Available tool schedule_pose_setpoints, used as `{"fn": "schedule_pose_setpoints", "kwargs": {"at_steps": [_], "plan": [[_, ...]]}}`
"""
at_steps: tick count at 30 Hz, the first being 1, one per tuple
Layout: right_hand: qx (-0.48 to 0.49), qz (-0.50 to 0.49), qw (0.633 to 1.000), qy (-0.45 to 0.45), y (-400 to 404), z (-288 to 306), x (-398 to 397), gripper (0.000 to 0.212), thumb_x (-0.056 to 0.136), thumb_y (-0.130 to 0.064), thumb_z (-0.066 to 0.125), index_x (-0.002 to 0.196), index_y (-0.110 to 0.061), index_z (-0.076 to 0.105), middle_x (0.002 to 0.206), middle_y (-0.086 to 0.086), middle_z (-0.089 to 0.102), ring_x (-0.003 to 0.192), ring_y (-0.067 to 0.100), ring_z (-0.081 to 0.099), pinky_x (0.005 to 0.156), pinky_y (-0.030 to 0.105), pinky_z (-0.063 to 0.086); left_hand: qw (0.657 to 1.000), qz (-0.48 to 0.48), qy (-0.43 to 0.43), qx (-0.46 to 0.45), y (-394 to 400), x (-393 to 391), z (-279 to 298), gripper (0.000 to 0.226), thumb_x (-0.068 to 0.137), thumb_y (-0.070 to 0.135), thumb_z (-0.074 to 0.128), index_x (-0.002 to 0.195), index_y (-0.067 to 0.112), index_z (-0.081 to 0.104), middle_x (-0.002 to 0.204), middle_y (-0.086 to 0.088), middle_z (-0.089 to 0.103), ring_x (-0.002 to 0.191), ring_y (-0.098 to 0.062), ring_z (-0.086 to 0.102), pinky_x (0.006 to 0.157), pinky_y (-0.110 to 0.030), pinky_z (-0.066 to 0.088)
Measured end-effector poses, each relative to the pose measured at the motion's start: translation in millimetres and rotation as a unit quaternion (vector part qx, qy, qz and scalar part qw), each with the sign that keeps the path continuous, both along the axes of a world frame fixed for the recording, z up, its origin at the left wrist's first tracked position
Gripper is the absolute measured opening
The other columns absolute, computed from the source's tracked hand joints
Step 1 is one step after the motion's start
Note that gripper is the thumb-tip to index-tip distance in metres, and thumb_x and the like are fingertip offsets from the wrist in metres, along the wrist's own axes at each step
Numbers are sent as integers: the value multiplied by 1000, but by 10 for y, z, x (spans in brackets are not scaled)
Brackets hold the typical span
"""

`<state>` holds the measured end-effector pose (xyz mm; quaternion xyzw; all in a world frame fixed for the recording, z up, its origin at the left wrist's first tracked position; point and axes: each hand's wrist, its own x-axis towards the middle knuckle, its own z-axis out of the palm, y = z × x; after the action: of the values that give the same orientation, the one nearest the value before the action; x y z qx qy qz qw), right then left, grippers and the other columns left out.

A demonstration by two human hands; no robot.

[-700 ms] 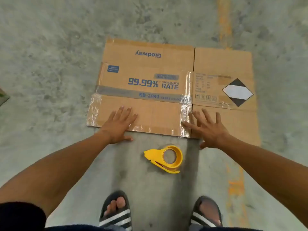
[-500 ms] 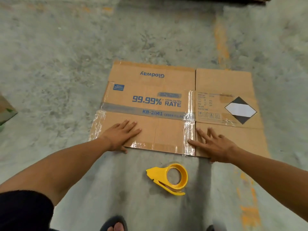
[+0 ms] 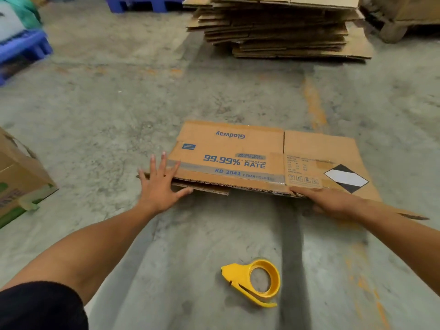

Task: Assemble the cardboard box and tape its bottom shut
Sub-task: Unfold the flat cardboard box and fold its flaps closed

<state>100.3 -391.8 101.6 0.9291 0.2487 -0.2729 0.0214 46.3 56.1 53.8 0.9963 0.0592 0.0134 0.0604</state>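
Note:
A flattened brown cardboard box [image 3: 228,148] with blue "99.99% RATE" print lies on the concrete floor, its near edge raised a little so the corrugated layers show. My left hand [image 3: 159,184] is spread flat at the box's near left corner, fingers against the top panel and thumb by the lower edge. My right hand [image 3: 331,201] grips the near edge further right, thumb on top and fingers hidden underneath. A yellow tape dispenser [image 3: 253,281] lies on the floor closer to me, between my arms.
A tall stack of flattened cartons [image 3: 281,32] sits ahead at the back. Blue pallets [image 3: 23,48] stand at the far left. An assembled box [image 3: 19,177] is close by on the left. A faded orange line [image 3: 314,103] runs across the floor.
The view has tilted up. The box's near edge has lifted off the floor. My right hand went from lying flat to gripping the edge, and my left hand slid to the left corner.

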Motion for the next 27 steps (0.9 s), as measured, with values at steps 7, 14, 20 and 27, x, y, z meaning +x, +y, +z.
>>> {"fn": "schedule_pose_setpoints", "kwargs": {"at_steps": [7,14,20,27], "plan": [[51,-17,998,-15,144,436,95,72,92,3,31,153,-34,22,158,3,31,145,27,30,118,34,24,778,336,-55,-528,-184,211,141,131,78,42,77,146,26,-34,160,-8,-30,152,-27,-2,117,-49,24],[113,-25,992,49,219,758,92,60,96,5,39,150,-21,36,151,-9,34,136,4,30,107,10,17,633,371,-97,-672,-128,513,250,63,83,-5,53,142,11,37,121,-24,62,90,-23,64,90,-43,56],[148,-129,980,-30,-42,1218,463,45,103,-9,43,148,-8,37,151,9,42,136,24,40,104,24,29,685,294,-153,-649,-84,854,511,85,83,12,49,149,52,12,112,3,67,97,-19,66,91,-49,55],[206,-194,943,-177,-170,2267,948,40,103,-8,44,143,-10,44,136,18,54,122,35,50,100,40,38,760,225,-198,-577,-224,1414,1581,80,85,22,49,153,42,10,72,-8,49,70,-20,50,86,-50,55]]}}
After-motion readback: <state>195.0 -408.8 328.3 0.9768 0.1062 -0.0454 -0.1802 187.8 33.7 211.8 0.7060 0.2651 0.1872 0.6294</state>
